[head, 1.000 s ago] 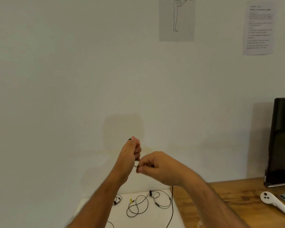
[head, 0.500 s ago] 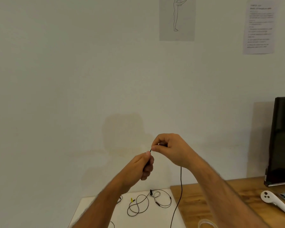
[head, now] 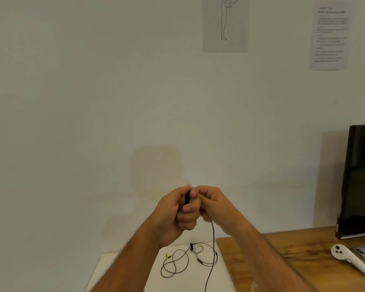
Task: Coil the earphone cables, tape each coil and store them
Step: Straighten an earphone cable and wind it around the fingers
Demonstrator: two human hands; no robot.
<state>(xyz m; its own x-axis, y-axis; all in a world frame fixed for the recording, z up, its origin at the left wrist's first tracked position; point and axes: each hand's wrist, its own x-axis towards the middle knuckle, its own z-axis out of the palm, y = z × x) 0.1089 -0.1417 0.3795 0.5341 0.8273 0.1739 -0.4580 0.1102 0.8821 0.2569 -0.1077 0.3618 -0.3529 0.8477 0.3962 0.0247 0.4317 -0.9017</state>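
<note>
A: We've got both hands back together up in the air. Left hand grips the black coil; right hand pinches the earphone cable, dropped from higher up.

B: Another loop on, then. Other earphones wait on the white tabletop's far edge; tape & storing come l8r.

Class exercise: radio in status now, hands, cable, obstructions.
Left hand grips cable coil. Right hand pinches cable, tail hanging. Nothing obstructing.
</note>
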